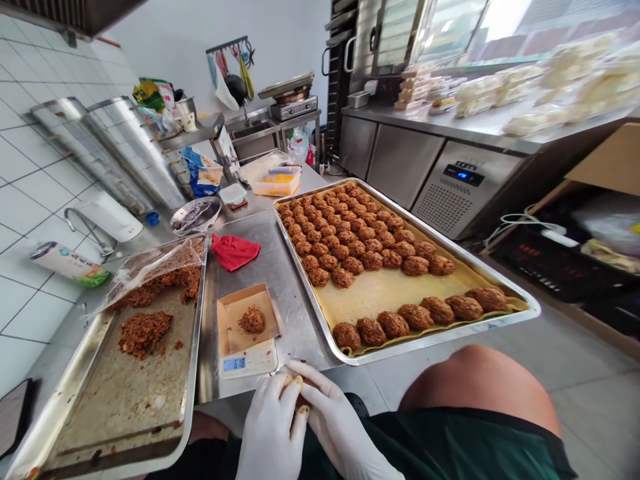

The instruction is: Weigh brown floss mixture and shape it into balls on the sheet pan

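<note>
Both my hands wear white gloves and are pressed together at the bottom centre. My left hand (270, 427) and my right hand (333, 423) close round a small brown lump of mixture (298, 385) that barely shows between the fingers. Just ahead stands a small digital scale (249, 363) with a paper tray holding another brown lump (251, 321). On the left lies a steel tray (150, 407) with loose brown mixture (144, 331). On the right is a large lined baking tray (390, 293) with rows of shaped brown balls (350, 240).
A red cloth (233, 251) lies on the steel counter behind the scale. Further back are a metal bowl (196, 215), plastic containers (276, 180), a sink and a faucet (90, 230). My bare knee (480, 383) is at the lower right, over the floor.
</note>
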The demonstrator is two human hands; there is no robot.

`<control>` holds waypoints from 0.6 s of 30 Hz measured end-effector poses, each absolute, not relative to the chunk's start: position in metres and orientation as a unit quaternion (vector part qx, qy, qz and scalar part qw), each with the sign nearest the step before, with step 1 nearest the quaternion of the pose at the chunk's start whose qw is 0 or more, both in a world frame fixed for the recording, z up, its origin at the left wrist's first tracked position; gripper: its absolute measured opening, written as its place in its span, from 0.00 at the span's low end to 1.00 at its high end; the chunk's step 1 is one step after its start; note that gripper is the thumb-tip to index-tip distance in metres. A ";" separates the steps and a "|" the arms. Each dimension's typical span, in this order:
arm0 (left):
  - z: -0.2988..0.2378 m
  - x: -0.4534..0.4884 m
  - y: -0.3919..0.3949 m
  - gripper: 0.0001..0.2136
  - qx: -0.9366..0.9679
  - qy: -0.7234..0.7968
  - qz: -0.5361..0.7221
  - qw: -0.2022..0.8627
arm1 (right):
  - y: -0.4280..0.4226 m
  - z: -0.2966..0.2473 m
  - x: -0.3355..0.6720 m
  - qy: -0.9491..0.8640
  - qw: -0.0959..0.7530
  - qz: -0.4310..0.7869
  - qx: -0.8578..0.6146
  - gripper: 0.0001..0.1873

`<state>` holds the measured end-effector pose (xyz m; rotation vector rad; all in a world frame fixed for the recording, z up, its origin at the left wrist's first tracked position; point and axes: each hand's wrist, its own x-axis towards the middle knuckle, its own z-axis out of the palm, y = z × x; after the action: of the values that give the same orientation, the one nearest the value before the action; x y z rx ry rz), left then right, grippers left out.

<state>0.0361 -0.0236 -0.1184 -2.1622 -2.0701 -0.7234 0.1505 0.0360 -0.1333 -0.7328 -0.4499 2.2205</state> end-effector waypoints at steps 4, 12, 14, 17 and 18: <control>-0.119 0.027 -0.023 0.14 -0.703 -0.676 -0.220 0.030 | 0.033 -0.130 0.148 -0.186 0.367 0.869 -0.277 0.18; -0.120 0.013 -0.024 0.13 -0.692 -0.679 -0.243 -0.018 | 0.039 -0.128 0.156 -0.308 0.338 0.841 -0.289 0.17; -0.117 0.014 -0.024 0.14 -0.703 -0.661 -0.258 -0.045 | 0.039 -0.127 0.158 -0.292 0.339 0.847 -0.286 0.17; -0.100 0.012 -0.021 0.12 -0.702 -0.654 -0.276 -0.057 | 0.038 -0.125 0.158 -0.267 0.349 0.852 -0.284 0.15; -0.091 0.008 -0.018 0.12 -0.692 -0.664 -0.281 -0.044 | 0.037 -0.124 0.157 -0.256 0.352 0.856 -0.278 0.15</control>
<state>0.0084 -0.0176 -0.0909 -2.2357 -2.1452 -0.9097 0.1573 0.0374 -0.1240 -0.7199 -0.6635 2.2165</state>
